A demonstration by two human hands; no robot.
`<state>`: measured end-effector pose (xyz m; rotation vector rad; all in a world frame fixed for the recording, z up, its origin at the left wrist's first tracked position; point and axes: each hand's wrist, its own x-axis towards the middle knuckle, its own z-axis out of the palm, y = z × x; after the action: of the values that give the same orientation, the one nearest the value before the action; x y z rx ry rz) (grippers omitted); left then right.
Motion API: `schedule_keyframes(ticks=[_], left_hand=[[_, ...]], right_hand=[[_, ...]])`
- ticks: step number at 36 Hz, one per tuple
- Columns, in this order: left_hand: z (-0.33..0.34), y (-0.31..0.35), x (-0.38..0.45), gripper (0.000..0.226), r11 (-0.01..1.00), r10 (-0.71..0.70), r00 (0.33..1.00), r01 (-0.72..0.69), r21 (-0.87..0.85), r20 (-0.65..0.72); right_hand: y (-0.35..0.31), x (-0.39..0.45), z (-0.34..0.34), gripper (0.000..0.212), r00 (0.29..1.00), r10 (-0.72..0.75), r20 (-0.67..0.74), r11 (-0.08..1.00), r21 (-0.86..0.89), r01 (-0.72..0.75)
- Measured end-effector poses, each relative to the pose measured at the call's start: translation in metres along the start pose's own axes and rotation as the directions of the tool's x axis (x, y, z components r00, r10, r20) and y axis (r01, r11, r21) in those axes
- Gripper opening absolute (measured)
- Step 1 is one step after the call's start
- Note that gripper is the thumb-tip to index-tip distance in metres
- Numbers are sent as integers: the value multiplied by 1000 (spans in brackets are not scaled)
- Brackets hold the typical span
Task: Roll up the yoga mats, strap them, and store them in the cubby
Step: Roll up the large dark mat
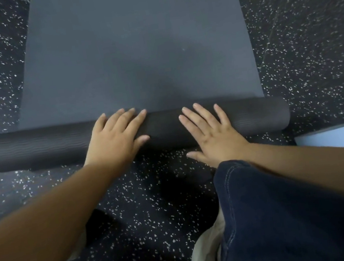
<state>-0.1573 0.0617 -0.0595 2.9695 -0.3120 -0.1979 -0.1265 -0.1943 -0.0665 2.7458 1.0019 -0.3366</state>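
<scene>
A dark grey yoga mat lies flat on the floor and stretches away from me. Its near end is wound into a thick black roll lying crosswise. My left hand presses flat on top of the roll, fingers straight and spread, just left of its middle. My right hand lies flat on the roll just right of the middle, fingers straight, thumb down toward the floor. No strap or cubby is in view.
Black rubber floor with white speckles surrounds the mat. A light blue flat object lies at the right edge. My knee in dark jeans and a pale shoe are at the lower right.
</scene>
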Motion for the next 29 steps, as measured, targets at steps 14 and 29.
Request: schedule_keyframes(ticks=[14, 29], left_hand=[[17, 16, 5, 67, 989, 96, 990, -82, 126, -105], [-16, 10, 54, 110, 973, -37, 982, -7, 233, 187]], right_hand=[[36, 49, -35, 112, 984, -57, 170, 992, 123, 36], [40, 63, -50, 93, 999, -2, 37, 994, 109, -2]])
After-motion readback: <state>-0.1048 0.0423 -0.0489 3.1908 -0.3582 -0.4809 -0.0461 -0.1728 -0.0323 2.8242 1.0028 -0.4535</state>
